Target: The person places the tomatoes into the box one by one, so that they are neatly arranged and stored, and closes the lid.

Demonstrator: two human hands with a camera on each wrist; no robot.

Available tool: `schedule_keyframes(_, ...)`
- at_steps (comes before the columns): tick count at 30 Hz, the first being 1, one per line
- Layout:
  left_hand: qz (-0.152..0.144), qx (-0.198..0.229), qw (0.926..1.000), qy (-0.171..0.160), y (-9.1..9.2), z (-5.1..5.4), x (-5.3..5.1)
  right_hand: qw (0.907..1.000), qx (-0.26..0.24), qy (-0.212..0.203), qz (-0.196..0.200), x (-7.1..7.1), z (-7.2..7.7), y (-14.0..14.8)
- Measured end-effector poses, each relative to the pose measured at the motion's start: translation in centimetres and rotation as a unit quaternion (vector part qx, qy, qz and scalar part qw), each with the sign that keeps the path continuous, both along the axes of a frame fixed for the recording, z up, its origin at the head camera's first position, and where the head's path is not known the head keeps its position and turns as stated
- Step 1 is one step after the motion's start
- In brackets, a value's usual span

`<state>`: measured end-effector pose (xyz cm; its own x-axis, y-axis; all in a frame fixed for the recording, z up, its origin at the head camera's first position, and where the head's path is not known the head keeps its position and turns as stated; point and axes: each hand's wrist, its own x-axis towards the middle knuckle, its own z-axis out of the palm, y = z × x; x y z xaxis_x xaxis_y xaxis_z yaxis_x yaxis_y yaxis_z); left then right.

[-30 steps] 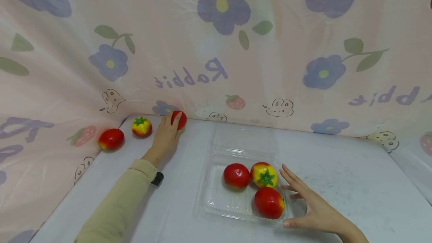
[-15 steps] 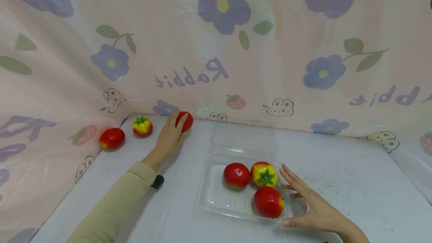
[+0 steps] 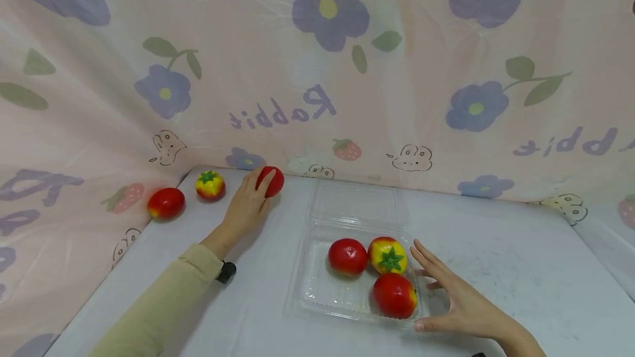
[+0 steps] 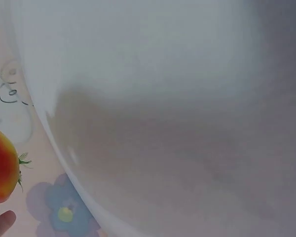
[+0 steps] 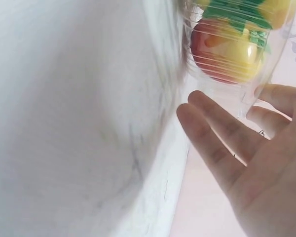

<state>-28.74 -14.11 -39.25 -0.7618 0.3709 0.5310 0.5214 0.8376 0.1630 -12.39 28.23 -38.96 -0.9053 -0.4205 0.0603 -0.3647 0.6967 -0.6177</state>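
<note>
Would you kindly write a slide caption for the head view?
Left hand holding a red fruit near the patterned backdrop, right hand beside an open clear container with three more fruits.

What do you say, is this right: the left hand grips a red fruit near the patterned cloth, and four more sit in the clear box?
Not four: the head view shows only three fruits in the clear box; the rest is right.

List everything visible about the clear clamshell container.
The clamshell container looks like thin, transparent plastic with ribbed walls. It stands open on the white table, its lid folded back on the far side. Three glossy tomatoes sit in its base, two toward the right, one nearer the middle. The right hand is spread at its right edge; contact is unclear.
</note>
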Motion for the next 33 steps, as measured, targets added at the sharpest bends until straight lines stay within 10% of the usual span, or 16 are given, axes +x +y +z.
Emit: schedule_keyframes(33,-0.064,0.036,0.9971,-0.016,2.6,2.5,5.7,0.9999,0.011,0.007,0.008,-0.5,0.3,0.1)
